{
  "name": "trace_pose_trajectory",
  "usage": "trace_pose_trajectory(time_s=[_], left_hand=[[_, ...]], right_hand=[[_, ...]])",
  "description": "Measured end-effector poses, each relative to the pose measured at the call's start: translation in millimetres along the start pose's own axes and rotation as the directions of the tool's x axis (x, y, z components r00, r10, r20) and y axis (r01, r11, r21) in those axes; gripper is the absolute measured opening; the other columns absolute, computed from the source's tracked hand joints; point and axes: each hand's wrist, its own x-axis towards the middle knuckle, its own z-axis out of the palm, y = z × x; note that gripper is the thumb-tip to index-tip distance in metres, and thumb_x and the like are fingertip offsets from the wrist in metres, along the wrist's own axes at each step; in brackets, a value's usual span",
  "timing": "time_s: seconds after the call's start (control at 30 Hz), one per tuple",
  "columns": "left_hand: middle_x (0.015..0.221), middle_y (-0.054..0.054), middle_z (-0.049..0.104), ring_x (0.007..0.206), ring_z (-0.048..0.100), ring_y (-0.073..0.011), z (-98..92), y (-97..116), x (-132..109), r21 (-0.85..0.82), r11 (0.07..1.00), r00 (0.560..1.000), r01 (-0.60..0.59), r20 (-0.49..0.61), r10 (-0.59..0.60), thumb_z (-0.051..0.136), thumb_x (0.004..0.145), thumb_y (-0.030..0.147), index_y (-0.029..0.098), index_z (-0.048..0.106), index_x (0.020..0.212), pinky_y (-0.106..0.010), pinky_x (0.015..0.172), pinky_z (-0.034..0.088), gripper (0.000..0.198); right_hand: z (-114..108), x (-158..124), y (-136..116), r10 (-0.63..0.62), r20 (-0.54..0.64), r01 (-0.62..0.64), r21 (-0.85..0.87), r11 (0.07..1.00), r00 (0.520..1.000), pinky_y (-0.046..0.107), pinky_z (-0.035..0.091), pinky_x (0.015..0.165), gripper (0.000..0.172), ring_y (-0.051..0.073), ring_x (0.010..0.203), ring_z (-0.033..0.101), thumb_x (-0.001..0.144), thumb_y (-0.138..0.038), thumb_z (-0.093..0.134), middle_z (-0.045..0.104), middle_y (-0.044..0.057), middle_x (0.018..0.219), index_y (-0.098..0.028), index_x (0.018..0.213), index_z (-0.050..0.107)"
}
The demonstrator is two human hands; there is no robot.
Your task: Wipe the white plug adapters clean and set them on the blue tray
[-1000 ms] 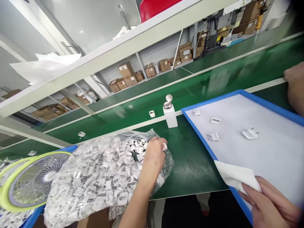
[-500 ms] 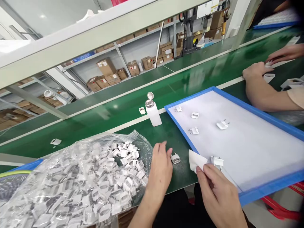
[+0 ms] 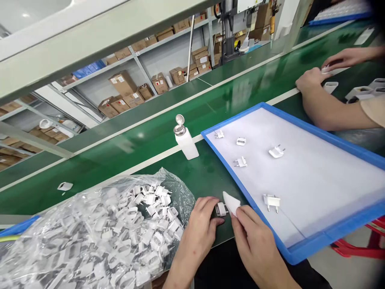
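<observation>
My left hand (image 3: pixel 200 224) has its thumb and fingers closed around a white two-pin plug (image 3: pixel 221 209) on the green bench, near the front edge. In my right hand (image 3: pixel 255 237) a folded white cloth (image 3: pixel 231 203) is pinched between thumb and fingers. The cloth's edge meets the pin side of the plug; whether it presses on the pins I cannot tell. On the right, a blue-rimmed tray (image 3: pixel 237 182) with a white base carries several similar plugs, the closest being a plug (image 3: pixel 272 201) with its pins toward me.
A clear plastic bag (image 3: pixel 99 237) full of white plugs covers the left bench. A white bottle (image 3: pixel 187 143) with a raised metal lid stands behind my hands. A loose white part (image 3: pixel 65 186) lies far left. Another person's hands (image 3: pixel 313 78) work at the upper right.
My left hand has closed on the plug that lay beside it. My right hand has brought the cloth left, off the tray's edge and up to the plug. The view has shifted slightly.
</observation>
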Motion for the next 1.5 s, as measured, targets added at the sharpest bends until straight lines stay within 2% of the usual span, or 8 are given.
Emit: trace_pose_trajectory(time_s=[0.17, 0.43, 0.67, 0.87, 1.07, 1.2, 1.33, 1.5], left_hand=[[0.095, -0.005, 0.069, 0.094, 0.062, -0.0206, 21.4, -9.1, -3.7, 0.02, 0.999, 0.988, -0.027, -0.151, 0.03, 0.044, 0.076, -0.011, 0.02, 0.071, 0.106, -0.03, 0.078, 0.057, 0.051], [0.094, -0.009, 0.075, 0.091, 0.064, -0.0231, 32.8, -15.9, -9.9, 0.231, 0.95, 0.927, -0.209, -0.262, 0.268, 0.042, 0.093, -0.001, 0.016, 0.066, 0.124, -0.034, 0.079, 0.059, 0.043], [0.097, -0.01, 0.074, 0.092, 0.064, -0.021, 34.6, -14.5, -10.4, 0.2, 0.958, 0.928, -0.206, -0.271, 0.256, 0.036, 0.091, -0.006, 0.015, 0.066, 0.127, -0.029, 0.075, 0.06, 0.051], [0.093, -0.009, 0.074, 0.089, 0.064, -0.0231, 31.0, -9.9, -10.6, 0.166, 0.98, 0.962, -0.105, -0.232, 0.142, 0.045, 0.094, 0.003, 0.017, 0.07, 0.12, -0.035, 0.078, 0.058, 0.039], [0.091, -0.006, 0.074, 0.085, 0.065, -0.0212, 26.7, -1.7, -8.0, -0.241, 0.965, 0.945, 0.102, -0.279, -0.169, 0.052, 0.087, 0.007, 0.02, 0.078, 0.108, -0.031, 0.076, 0.053, 0.036], [0.083, -0.003, 0.072, 0.072, 0.059, -0.0149, 31.9, 21.4, -11.7, -0.75, 0.615, 0.867, 0.243, -0.117, -0.485, 0.069, 0.085, 0.023, 0.017, 0.079, 0.108, -0.022, 0.063, 0.045, 0.025], [0.086, -0.005, 0.072, 0.076, 0.057, -0.0145, 34.5, 43.6, -18.7, -0.909, 0.37, 0.861, 0.19, -0.026, -0.508, 0.081, 0.078, 0.03, 0.015, 0.081, 0.1, -0.022, 0.07, 0.047, 0.026], [0.082, -0.003, 0.07, 0.079, 0.055, -0.0148, 32.3, 47.3, -20.8, -0.878, 0.451, 0.895, 0.159, -0.065, -0.441, 0.079, 0.08, 0.025, 0.016, 0.082, 0.096, -0.023, 0.074, 0.046, 0.018]], right_hand=[[15.8, 1.4, 13.1, -0.155, 0.113, 0.159, -0.028, 0.987, 0.981, 0.029, 0.045, 0.065, 0.025, 0.017, 0.072, 0.058, 0.1, -0.007, 0.037, 0.055, 0.003, 0.085, -0.02, 0.086, 0.053], [8.3, -15.9, 15.8, -0.328, 0.111, 0.335, -0.056, 0.941, 0.938, 0.029, 0.039, 0.057, 0.027, 0.016, 0.066, 0.053, 0.096, -0.003, 0.038, 0.054, 0.004, 0.08, -0.018, 0.082, 0.055], [14.8, 9.2, 15.9, -0.19, 0.092, 0.201, -0.126, 0.971, 0.977, 0.029, 0.04, 0.056, 0.027, 0.015, 0.063, 0.054, 0.098, -0.006, 0.038, 0.055, 0.002, 0.077, -0.018, 0.082, 0.057], [21.9, -19.1, 11.5, -0.312, 0.037, 0.315, -0.127, 0.941, 0.949, 0.031, 0.045, 0.059, 0.027, 0.018, 0.067, 0.056, 0.098, -0.005, 0.04, 0.059, 0.006, 0.08, -0.014, 0.087, 0.063], [30.4, -38.4, 11.6, -0.311, -0.014, 0.31, -0.071, 0.948, 0.95, 0.032, 0.05, 0.064, 0.03, 0.02, 0.074, 0.058, 0.096, -0.002, 0.043, 0.061, 0.008, 0.087, -0.011, 0.116, 0.063], [28.4, -39.0, -0.4, -0.282, -0.092, 0.283, -0.007, 0.959, 0.955, 0.031, 0.052, 0.064, 0.034, 0.019, 0.074, 0.059, 0.097, -0.001, 0.043, 0.06, 0.009, 0.089, -0.014, 0.124, 0.059], [10.4, -27.6, -12.5, -0.148, -0.161, 0.185, 0.25, 0.95, 0.976, 0.026, 0.054, 0.065, 0.024, 0.015, 0.072, 0.06, 0.099, -0.005, 0.042, 0.057, 0.005, 0.085, -0.019, 0.106, 0.061], [-5.7, -17.6, -18.5, 0.045, 0.008, -0.045, 0.348, 0.936, 0.999, 0.021, 0.047, 0.056, 0.028, 0.011, 0.06, 0.054, 0.104, -0.017, 0.041, 0.051, 0.0, 0.074, -0.021, 0.078, 0.051]])
